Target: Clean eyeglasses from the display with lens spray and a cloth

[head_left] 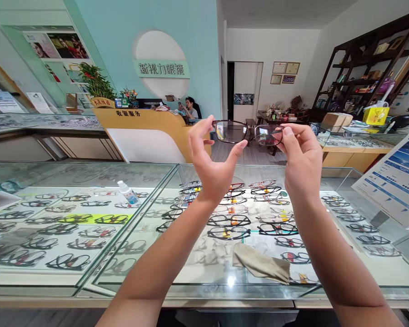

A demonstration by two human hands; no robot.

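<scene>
A pair of dark-framed eyeglasses (232,131) is held up in the air above the glass counter, its two lenses side by side. My left hand (213,163) grips the left end of the frame, with the thumb just below the left lens. On the other side, the thumb and fingers of my right hand (301,154) pinch the right end of the frame. Below my hands, a crumpled beige cloth (261,264) lies on the counter top.
The glass display counter (139,297) holds rows of spectacles. A spray bottle (128,193) stands on its left part. At right leans a printed sheet (393,179). Further back, a person (190,109) sits behind a yellow reception desk (146,131).
</scene>
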